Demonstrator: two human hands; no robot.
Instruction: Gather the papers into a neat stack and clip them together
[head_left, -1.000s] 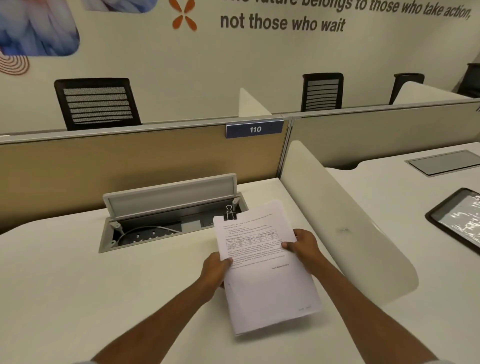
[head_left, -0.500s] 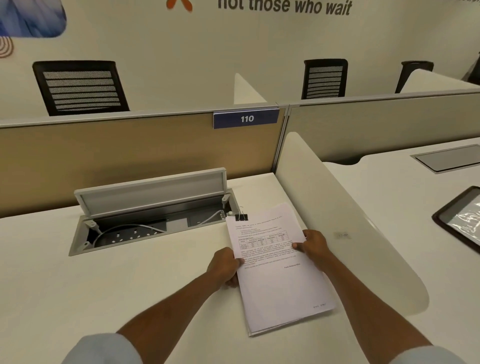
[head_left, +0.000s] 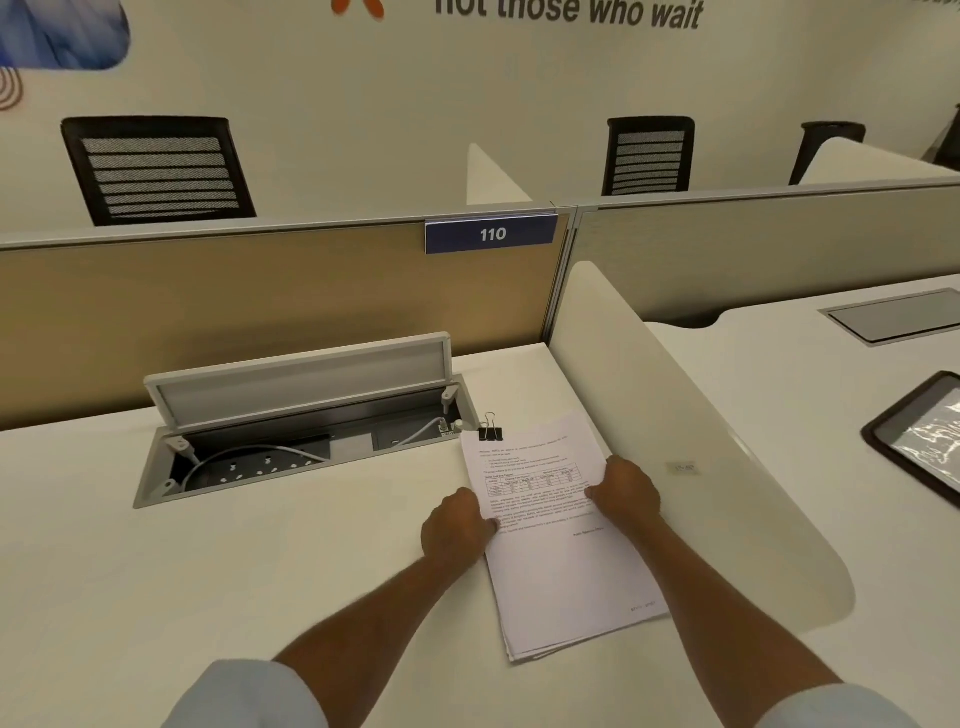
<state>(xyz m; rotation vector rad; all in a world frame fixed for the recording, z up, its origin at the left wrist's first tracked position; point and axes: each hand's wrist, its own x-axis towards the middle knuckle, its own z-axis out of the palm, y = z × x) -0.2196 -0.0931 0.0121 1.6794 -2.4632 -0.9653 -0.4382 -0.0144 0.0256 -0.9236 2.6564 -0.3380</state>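
Since a second ago you've lowered the papers (head_left: 558, 545) flat onto the desk (head_left: 182, 571), long axis pointing away, binder clip (head_left: 490, 431) at the far corner, left hand (head_left: 456, 525) and right hand (head_left: 626, 491) gripping the side edges, fingertips hidden underneath.

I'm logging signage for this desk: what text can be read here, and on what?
"110": white digits on the blue plate on the partition top.
"not those who wait": dark lettering on the wall; anything above is cut off.
Papers, with a binder clip at their top corner: printed text and a table, too small to read.
Sticker on the side divider: blurred.
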